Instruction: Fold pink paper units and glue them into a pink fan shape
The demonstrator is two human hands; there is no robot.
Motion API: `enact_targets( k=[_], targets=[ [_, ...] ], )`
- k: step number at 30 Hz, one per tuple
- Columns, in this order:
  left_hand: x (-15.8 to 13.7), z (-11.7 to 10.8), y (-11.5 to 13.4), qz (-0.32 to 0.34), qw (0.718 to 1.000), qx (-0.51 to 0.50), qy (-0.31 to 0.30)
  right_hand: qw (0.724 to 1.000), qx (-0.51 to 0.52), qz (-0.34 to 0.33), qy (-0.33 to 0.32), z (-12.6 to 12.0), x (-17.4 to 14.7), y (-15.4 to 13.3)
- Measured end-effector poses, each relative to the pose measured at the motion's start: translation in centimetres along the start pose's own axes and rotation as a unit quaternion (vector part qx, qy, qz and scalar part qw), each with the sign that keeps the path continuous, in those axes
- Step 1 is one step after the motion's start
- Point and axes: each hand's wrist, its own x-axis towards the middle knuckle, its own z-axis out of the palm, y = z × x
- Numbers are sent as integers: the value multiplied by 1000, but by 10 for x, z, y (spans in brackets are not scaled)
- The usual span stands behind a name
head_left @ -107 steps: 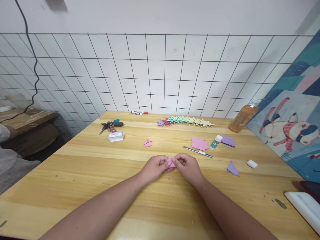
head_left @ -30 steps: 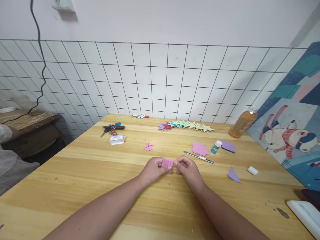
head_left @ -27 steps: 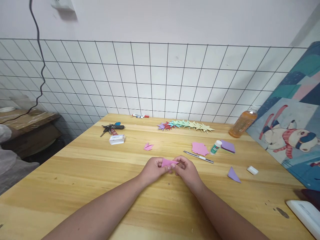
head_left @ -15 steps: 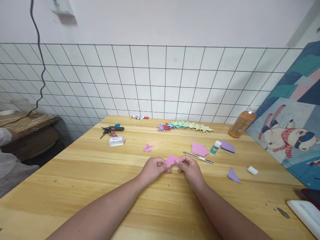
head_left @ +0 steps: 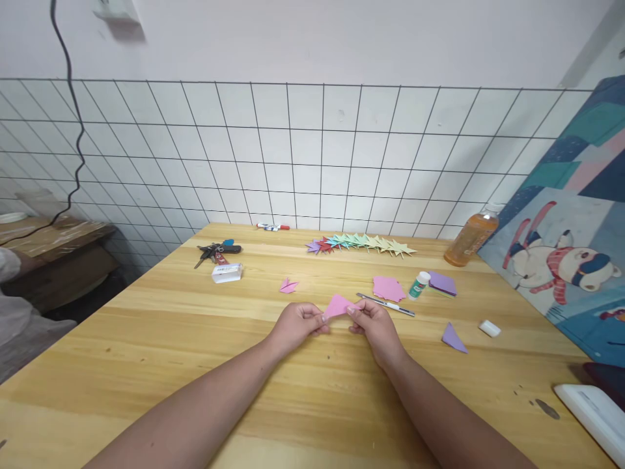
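Note:
Between my two hands a pink sheet of paper (head_left: 338, 305) is held just above the table, its upper part coming to a point. My left hand (head_left: 299, 323) pinches its left corner between thumb and fingers. On the opposite side, my right hand (head_left: 375, 323) grips the right corner the same way. A small folded pink paper piece (head_left: 288, 286) lies beyond my left hand. Past my right hand lie a pen-like cutter (head_left: 385, 304) and a stack of pink paper squares (head_left: 388, 288).
Along the back lie a row of folded paper pieces (head_left: 361, 243) and a marker (head_left: 273, 227). At left are keys (head_left: 217, 250) and a small white box (head_left: 227, 273). At right are a glue stick (head_left: 419, 285), purple paper (head_left: 443, 283), a purple triangle (head_left: 454, 339), an eraser (head_left: 489, 328) and a bottle (head_left: 472, 236).
The pink paper has tilted and now shows a more triangular outline with its point up. Both hands still hold its corners, slightly farther apart. The whole view has shifted slightly.

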Motion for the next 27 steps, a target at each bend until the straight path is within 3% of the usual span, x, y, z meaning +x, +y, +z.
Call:
enact_targets(
  k=[12, 16, 19, 27],
  targets=[
    [-3, -2, 3, 5, 1000, -9, 1, 1000, 12, 11, 13, -1, 2, 2],
    [1, -9, -1, 15, 997, -72, 23, 997, 66, 3, 44, -10, 4, -3],
    [3, -12, -2, 25, 993, -108, 33, 997, 75, 12, 10, -15, 3, -5],
    [-4, -9, 3, 34, 995, -6, -92, 998, -2, -14, -60, -5, 2, 3]
  ],
)
